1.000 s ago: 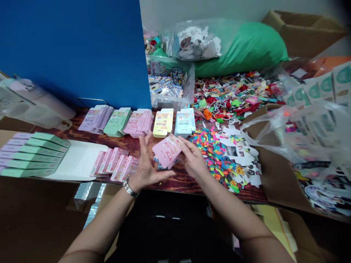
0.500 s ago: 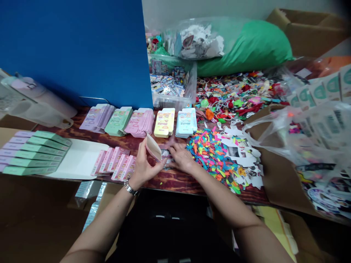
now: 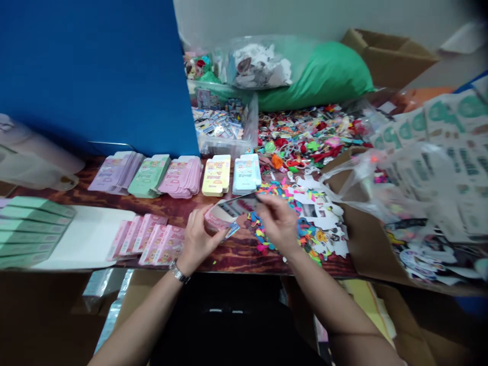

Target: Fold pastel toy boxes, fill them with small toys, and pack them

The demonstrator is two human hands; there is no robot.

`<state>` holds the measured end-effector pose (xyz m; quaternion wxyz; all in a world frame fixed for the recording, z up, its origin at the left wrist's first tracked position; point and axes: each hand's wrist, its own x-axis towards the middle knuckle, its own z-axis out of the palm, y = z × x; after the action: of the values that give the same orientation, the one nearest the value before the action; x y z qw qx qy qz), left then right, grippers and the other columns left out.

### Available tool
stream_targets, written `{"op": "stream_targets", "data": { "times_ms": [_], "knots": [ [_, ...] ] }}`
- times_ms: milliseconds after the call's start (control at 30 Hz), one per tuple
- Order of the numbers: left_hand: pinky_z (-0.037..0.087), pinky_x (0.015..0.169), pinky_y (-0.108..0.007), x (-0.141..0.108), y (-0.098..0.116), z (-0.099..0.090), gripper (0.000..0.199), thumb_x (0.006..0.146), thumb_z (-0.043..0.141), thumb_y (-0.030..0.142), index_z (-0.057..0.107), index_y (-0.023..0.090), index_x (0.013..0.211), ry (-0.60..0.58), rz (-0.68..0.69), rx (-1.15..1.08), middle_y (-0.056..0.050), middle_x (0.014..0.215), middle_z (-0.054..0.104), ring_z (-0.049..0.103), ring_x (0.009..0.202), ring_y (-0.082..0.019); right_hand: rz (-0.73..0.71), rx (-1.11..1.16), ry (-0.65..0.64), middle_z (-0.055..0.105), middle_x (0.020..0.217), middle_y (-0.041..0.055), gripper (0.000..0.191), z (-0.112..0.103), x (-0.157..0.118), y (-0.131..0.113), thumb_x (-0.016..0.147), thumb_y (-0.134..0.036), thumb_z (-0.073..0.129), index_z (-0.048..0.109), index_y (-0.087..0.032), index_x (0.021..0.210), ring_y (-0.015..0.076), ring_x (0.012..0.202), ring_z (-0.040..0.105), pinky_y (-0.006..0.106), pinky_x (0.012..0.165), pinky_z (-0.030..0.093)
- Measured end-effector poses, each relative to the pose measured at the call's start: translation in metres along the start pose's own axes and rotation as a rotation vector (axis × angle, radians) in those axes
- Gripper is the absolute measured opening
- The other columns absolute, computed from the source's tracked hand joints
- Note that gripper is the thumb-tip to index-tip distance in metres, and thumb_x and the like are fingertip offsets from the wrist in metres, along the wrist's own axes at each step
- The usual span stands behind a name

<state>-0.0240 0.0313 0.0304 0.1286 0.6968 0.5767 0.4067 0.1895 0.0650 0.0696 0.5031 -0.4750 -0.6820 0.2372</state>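
My left hand [image 3: 199,238] is closed around a small pink printed box [image 3: 215,221], held tilted with its open end toward the right. Pinched in my right hand [image 3: 281,224] is a thin flat packet [image 3: 244,205] with a dark edge, its left end at the box's mouth. I cannot make out what the packet holds. A small blue-printed piece [image 3: 232,230] shows at the box's lower edge. Filled-looking pink boxes [image 3: 162,244] stand in a row left of my left hand. Beneath my right hand lies a pile of small multicoloured pieces [image 3: 263,239].
Stacks of flat purple [image 3: 114,173], green [image 3: 148,175], pink [image 3: 180,175], yellow [image 3: 215,175] and blue cartons [image 3: 246,174] line the table's back. Green boxes [image 3: 34,229] stand left, by a white board [image 3: 87,234]. White cut-outs [image 3: 324,218] and a cardboard box [image 3: 366,229] are right.
My right hand has lifted off the table and moved right, now with the flat packet at the box's mouth. The pink box has turned from upright to tilted rightward. The view has shifted right.
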Motion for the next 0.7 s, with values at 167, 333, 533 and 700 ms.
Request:
{"op": "stream_targets", "data": {
  "times_ms": [167,333,533,700],
  "knots": [
    [0.048,0.096,-0.042,-0.005,0.004,0.016,0.062,0.077,0.071,0.033,0.044,0.018,0.131,-0.055,0.036,-0.01,-0.012,0.119,0.058,0.057,0.111,-0.027,-0.205,-0.166,-0.278,0.064,0.107,0.0093,0.024,0.011,-0.013,-0.004,0.093,-0.02,0.05,0.067,-0.023,0.11,0.0189,0.105,0.061,0.034,0.088,0.054],
    [0.049,0.094,-0.043,-0.007,0.002,0.023,0.068,0.078,0.07,0.037,0.041,0.018,0.136,-0.091,0.05,0.009,-0.013,0.119,0.058,0.057,0.11,-0.028,-0.106,-0.182,-0.267,0.068,0.106,0.0065,0.025,-0.018,0.002,0.027,0.095,-0.025,0.049,0.065,-0.022,0.114,0.0166,0.099,0.063,0.031,0.089,0.051],
    [0.05,0.092,-0.042,-0.008,0.007,0.025,0.07,0.078,0.07,0.04,0.04,0.018,0.137,-0.133,0.034,-0.014,-0.013,0.118,0.058,0.058,0.108,-0.028,0.411,-0.796,-0.103,0.07,0.11,0.01,0.035,-0.073,0.072,0.129,0.096,-0.026,0.039,0.061,-0.014,0.12,0.0207,0.099,0.065,0.031,0.089,0.047],
    [0.048,0.097,-0.045,-0.01,0.011,0.028,0.07,0.08,0.068,0.038,0.038,0.019,0.139,-0.143,0.058,-0.035,-0.014,0.123,0.057,0.056,0.114,-0.029,0.493,-0.921,-0.171,0.071,0.106,0.0126,0.036,-0.079,0.099,0.175,0.093,-0.034,0.048,0.06,-0.017,0.122,0.0254,0.096,0.065,0.033,0.081,0.048]
  ]
}}
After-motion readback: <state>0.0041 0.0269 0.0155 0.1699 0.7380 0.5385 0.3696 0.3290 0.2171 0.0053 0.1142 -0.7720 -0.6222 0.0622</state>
